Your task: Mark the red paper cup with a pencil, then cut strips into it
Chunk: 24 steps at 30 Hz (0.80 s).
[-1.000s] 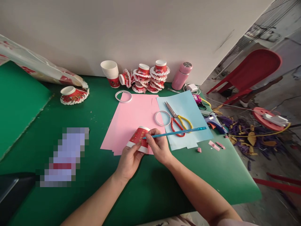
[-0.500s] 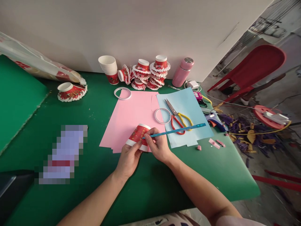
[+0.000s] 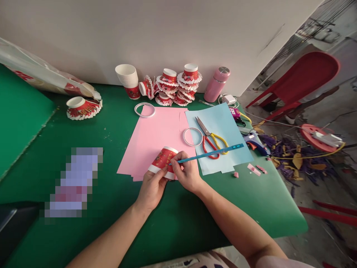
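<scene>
A red and white paper cup (image 3: 161, 158) lies tilted in my left hand (image 3: 153, 188), whose thumb presses on its side. My right hand (image 3: 189, 173) is closed around a blue pencil (image 3: 213, 153), with its tip against the cup's printed wall. The pencil's far end reaches out over the scissors (image 3: 210, 137) with red and yellow handles. Beneath and behind the cup are pink paper sheets (image 3: 156, 130), beside a light blue sheet (image 3: 237, 149). A roll of tape (image 3: 193, 136) lies across the edge where pink and blue paper meet.
At the back stand stacked paper cups (image 3: 126, 76), several fringed red cups (image 3: 169, 76) and a pink flask (image 3: 216, 85). Another fringed cup (image 3: 83, 108) sits at left. A glue gun (image 3: 256, 144) lies by the right edge of the green table (image 3: 251, 208). A second tape roll (image 3: 144, 110) is behind.
Both hands, the cup and the pencil keep nearly the same pose. The pencil's far end has risen slightly, and the whole view has shifted a little.
</scene>
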Available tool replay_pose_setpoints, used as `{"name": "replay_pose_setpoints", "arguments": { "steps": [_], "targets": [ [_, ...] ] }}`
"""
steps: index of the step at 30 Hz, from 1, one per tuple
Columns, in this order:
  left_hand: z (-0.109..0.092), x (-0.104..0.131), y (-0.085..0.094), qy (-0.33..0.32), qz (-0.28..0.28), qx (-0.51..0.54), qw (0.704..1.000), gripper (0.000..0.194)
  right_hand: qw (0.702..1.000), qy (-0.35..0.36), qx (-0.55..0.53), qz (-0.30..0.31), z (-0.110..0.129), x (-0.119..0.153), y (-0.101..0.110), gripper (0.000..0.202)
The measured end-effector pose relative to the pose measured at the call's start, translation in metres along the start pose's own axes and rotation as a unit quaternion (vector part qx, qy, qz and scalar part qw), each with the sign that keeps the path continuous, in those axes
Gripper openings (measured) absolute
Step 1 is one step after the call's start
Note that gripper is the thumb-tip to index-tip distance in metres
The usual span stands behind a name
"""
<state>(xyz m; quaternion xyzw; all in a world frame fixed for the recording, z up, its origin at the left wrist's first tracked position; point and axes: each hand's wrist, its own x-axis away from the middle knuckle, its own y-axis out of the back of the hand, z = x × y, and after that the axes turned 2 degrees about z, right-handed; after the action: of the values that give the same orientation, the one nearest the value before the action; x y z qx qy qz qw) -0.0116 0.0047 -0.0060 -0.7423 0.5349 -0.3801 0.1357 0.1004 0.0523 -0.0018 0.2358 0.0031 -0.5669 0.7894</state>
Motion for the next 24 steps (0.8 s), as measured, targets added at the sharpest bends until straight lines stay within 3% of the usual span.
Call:
{"name": "replay_pose_setpoints", "arguments": {
  "steps": [24],
  "targets": [
    [-0.0012, 0.0001, -0.0015, 0.003, 0.015, -0.017, 1.0, 0.032, 1.0, 0.013, -0.005, 0.002, -0.001, -0.0004, -0.0004, 0.012]
  ]
}}
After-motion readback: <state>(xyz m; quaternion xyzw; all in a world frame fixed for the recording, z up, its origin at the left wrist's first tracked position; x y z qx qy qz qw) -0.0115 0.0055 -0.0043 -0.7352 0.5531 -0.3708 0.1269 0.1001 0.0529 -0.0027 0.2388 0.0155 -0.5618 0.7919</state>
